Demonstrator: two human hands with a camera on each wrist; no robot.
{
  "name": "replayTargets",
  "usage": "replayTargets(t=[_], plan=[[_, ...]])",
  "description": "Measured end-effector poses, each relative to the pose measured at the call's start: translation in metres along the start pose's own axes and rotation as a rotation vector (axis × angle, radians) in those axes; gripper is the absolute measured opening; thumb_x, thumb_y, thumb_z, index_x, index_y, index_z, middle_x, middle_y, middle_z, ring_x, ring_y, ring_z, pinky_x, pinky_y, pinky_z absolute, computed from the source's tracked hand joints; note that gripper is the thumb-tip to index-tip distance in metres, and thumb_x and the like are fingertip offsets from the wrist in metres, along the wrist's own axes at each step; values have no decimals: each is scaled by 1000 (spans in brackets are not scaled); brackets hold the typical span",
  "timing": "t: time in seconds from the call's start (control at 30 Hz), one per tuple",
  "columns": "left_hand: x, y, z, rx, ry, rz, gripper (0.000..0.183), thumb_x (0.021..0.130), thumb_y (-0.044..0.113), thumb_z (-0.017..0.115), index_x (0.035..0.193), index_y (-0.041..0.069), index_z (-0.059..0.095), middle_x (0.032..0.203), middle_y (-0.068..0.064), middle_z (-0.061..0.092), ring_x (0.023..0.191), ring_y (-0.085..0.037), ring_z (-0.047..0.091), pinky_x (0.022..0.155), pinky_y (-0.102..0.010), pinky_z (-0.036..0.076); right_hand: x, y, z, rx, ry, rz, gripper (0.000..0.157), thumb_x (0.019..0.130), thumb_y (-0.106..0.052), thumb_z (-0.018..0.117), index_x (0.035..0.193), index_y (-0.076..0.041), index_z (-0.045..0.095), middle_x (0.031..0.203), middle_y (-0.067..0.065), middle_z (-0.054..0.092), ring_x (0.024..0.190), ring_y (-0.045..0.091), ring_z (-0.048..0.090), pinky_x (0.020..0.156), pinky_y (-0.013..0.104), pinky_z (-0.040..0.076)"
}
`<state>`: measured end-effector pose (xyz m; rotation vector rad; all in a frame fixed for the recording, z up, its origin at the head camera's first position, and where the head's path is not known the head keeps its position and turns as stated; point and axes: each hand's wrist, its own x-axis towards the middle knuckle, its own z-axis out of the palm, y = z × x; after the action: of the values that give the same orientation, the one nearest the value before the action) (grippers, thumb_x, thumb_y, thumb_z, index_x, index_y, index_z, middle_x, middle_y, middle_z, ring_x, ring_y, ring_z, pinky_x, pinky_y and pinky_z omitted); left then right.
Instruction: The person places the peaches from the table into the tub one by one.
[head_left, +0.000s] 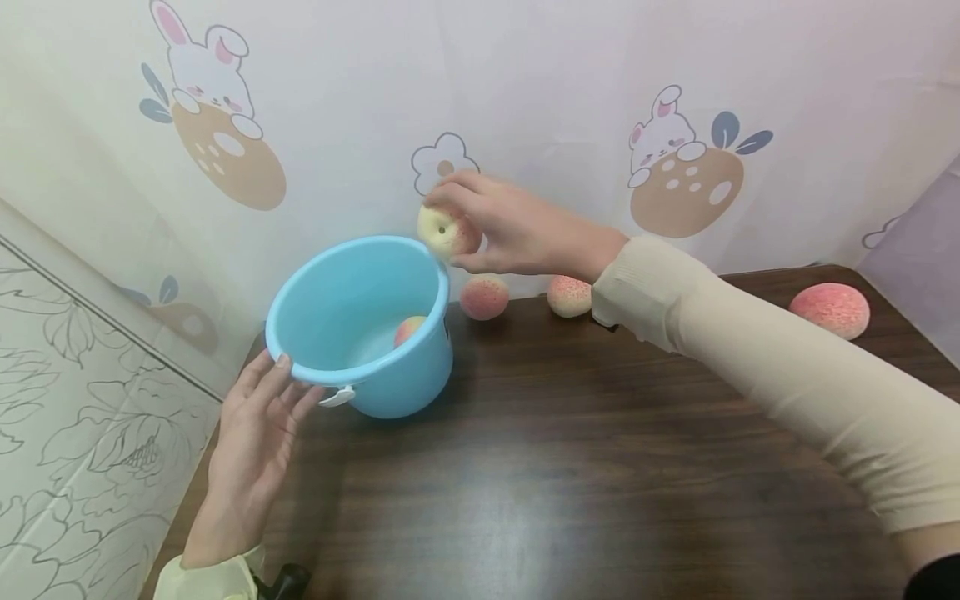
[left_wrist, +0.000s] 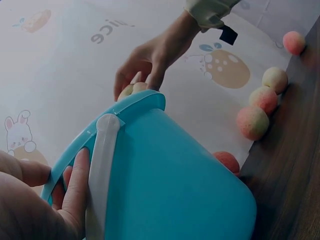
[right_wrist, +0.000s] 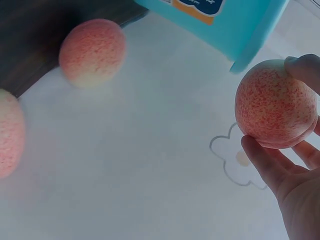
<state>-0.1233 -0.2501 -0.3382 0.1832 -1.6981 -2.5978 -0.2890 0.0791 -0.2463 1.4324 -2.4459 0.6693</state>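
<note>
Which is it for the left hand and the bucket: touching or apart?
Touching. The left wrist view shows it: the left hand grips the bucket by its rim, thumb on one side, fingers on the other.

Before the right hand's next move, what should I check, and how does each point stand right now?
1. Right hand grips its peach: ok, fingers and thumb around it.
2. Left hand holds the bucket at its rim: ok.
3. Handle clear of the opening: ok, it hangs down outside.
4. Held peach over the opening: not ok, it is at the rim's edge.
5. Held peach clear of the rim: cannot tell.
6. Space inside: ok, one peach shows there.
</note>
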Motion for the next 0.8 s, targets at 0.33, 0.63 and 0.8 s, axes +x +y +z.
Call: replayTargets(t=[0.33,0.63,0.8], plan=[[0,-1,0,-13,0,3,61,108,11,55,160,10,23,158,-7,35,116,-9,70,99,-26,62,23,-11,5,0,-58,-36,59,93,-14,75,147,-8,52,143,8,54,124,22,51,105,32,53],[0,-1,0,0,10,2,61,109,12,55,161,10,23,159,-7,36,119,-10,69,100,-25,62,48,-20,20,-8,-164,-40,60,93,-15,73,149,-9,51,148,9,51,131,22,50,109,31,52],[0,-2,-1,9,16,-1,62,109,13,55,161,11,22,159,-7,36,120,-10,69,100,-26,62,58,-26,28,-48,-189,-70,54,95,-15,69,146,-12,53,147,8,52,133,24,49,109,31,51]])
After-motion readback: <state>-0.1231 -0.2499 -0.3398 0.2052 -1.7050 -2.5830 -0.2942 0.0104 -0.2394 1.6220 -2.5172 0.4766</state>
